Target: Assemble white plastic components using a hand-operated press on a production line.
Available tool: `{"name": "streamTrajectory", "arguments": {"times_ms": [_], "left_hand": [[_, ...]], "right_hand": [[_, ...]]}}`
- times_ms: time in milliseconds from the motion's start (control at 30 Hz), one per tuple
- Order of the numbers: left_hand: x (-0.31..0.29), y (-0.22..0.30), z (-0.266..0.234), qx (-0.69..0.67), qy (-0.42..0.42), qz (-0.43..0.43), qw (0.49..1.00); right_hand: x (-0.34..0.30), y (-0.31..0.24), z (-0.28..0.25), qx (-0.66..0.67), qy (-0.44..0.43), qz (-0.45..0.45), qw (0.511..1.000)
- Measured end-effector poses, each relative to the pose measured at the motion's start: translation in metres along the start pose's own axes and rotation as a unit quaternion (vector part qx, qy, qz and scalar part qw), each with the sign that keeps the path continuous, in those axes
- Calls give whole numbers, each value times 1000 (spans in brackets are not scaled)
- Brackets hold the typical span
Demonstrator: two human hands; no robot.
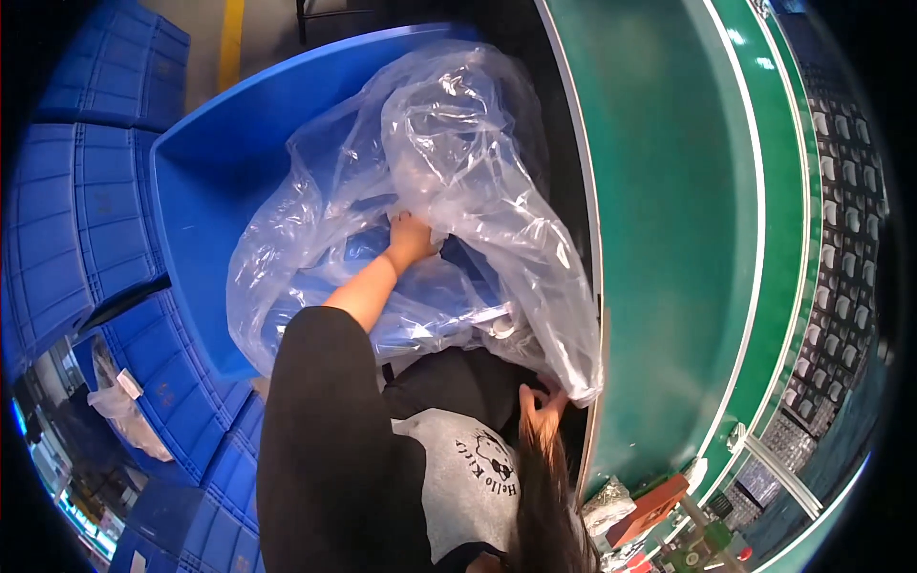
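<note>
A large clear plastic bag lies bunched and open in a big blue bin in front of me. My left hand reaches into the middle of it, fingers closed on a fold of the film, fingertips partly hidden. At the lower right, beside the bench edge, my right hand has its fingers curled at the gathered end of the same bag. Long hair covers part of the right wrist. Near the bag's front edge shows a small whitish item that I cannot make out.
Stacked blue crates line the left side. A green conveyor belt runs along the right, with trays of small light parts beyond it. A brown block and a wrapped packet sit at the lower right.
</note>
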State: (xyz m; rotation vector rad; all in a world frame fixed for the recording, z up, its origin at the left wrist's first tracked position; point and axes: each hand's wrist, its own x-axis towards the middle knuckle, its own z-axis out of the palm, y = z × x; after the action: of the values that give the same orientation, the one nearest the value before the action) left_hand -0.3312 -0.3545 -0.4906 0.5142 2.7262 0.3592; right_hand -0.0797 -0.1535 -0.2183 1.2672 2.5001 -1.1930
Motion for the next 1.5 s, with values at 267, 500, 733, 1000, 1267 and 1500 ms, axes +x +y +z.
{"name": "streamTrajectory", "arguments": {"times_ms": [267, 500, 733, 1000, 1267, 1500], "left_hand": [[3, -55, -17, -167, -35, -70, 983], [-7, -20, 54, 40, 55, 34, 997], [-22, 0, 5, 21, -52, -71, 996], [-24, 8, 6, -33, -20, 18, 999], [-11, 35, 38, -27, -74, 84, 993], [18, 40, 45, -5, -151, -21, 988]], "right_hand": [[16, -17, 1, 57, -95, -29, 993], [-2, -4, 0, 50, -128, 44, 990], [-5, -8, -2, 48, -143, 50, 987], [1, -27, -7, 45, -170, 91, 980], [22, -75, 36, 165, -335, 10, 927], [48, -76, 60, 51, -290, 27, 955]]}}
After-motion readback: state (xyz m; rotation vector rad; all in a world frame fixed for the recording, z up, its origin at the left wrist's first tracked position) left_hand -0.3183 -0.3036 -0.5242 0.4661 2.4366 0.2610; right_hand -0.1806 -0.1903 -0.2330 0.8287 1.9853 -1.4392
